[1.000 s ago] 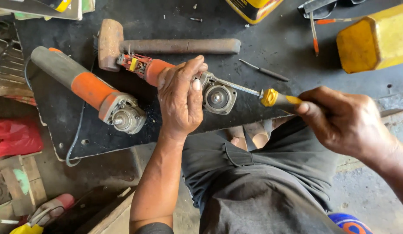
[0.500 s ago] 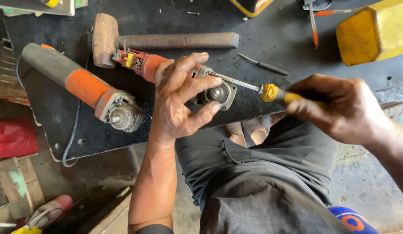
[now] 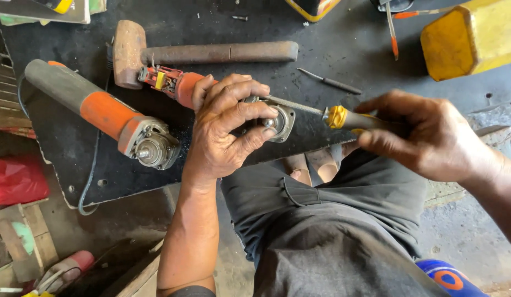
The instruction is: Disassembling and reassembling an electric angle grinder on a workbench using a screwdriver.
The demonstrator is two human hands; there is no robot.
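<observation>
My left hand grips the metal gear head of an opened orange angle grinder that lies on a dark rubber mat. My right hand holds a screwdriver with a yellow and black handle. Its shaft reaches left to the gear head, and the tip is hidden behind my left fingers. The grinder's exposed wiring shows at its far end.
A second orange and grey angle grinder lies to the left on the mat. A worn mallet rests behind. A thin tool lies at mid right. A yellow container stands at top right, a red bag at left.
My left hand has shifted its grip, curling its fingers over the gear head. The screwdriver tip has moved in under those fingers. My right hand stays on the handle.
</observation>
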